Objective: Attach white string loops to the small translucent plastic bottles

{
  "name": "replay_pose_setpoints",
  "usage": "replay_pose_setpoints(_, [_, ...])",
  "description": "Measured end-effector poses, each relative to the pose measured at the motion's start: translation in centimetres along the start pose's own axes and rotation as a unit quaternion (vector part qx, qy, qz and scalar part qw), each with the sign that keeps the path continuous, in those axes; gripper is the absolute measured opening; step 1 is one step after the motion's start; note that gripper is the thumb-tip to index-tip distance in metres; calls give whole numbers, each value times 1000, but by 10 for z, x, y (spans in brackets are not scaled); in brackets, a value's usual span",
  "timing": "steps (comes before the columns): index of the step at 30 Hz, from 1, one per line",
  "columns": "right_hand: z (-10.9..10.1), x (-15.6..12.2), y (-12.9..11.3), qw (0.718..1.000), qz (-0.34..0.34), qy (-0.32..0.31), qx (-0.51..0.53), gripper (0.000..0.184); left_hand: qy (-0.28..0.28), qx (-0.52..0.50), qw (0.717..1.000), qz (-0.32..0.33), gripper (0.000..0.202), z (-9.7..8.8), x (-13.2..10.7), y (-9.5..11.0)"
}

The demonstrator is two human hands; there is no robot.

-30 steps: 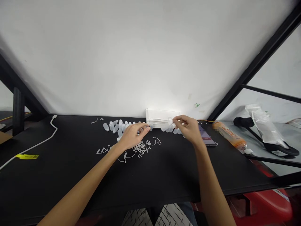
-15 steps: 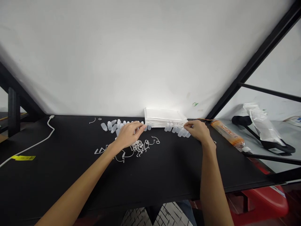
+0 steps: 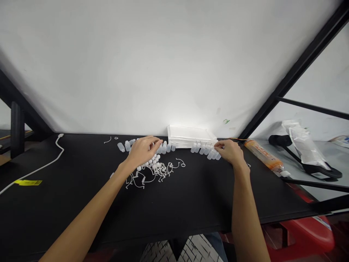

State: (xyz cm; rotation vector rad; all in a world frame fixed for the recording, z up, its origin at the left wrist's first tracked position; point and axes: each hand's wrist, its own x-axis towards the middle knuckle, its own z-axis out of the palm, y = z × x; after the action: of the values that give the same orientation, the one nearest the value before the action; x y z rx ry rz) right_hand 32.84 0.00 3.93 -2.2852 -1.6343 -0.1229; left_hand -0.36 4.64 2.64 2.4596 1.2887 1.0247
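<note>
Lying beside the grip of the right hand, small frosted-white plastic bottles slant together; that hand curves palm-down, thumb and fingertips together, its hold unclear. Arched left hand: thumb near forefinger, any hold unclear, tangled thin white strips nearer the wearer.

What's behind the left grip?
Small translucent bottles show past the left grip on both sides, with the pale wall farther back. Whatever the grip itself covers cannot be seen.
</note>
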Motion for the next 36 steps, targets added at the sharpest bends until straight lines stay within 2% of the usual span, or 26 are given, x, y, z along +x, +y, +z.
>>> replay_pose_setpoints(2, [-3,-1,0,999,-8,27,27,17,9,14,1000,-3,36,-3,1,-4])
replay_pose_setpoints(4, [-6,-2,-4,991,-19,102,82,22,10,24,1000,-3,36,-5,2,-6])
replay_pose_setpoints(6, [-5,-3,-14,968,-42,195,153,29,4,30,1000,-4,36,-5,2,-6])
replay_pose_setpoints(8, [1,-6,-32,943,-92,242,208,32,-9,29,1000,-2,35,-5,1,-4])
replay_pose_setpoints(10, [12,-9,-54,939,-153,208,227,29,-20,27,999,4,34,-4,1,-2])
replay_pose_setpoints(12, [26,-11,-78,952,-203,125,193,22,-25,33,999,8,35,-3,0,-2])
replay_pose_setpoints(16, [50,-9,-111,968,-233,31,85,28,-20,57,998,9,38,0,0,-5])
replay_pose_setpoints(22, [63,-2,-120,969,-243,-17,36,28,-8,60,998,25,38,2,0,-7])
replay_pose_setpoints(27, [50,-6,-111,964,-249,5,91,17,-2,59,998,21,33,5,-1,-3])
replay_pose_setpoints(30, [35,-13,-105,945,-251,4,212,13,0,26,999,31,27,7,-3,4])
replay_pose_setpoints(33, [25,-23,-105,892,-241,-58,378,19,-14,0,999,45,36,10,-6,12])
replay_pose_setpoints(36, [23,-32,-112,849,-229,-119,462,27,-55,-18,997,48,36,13,-7,17])
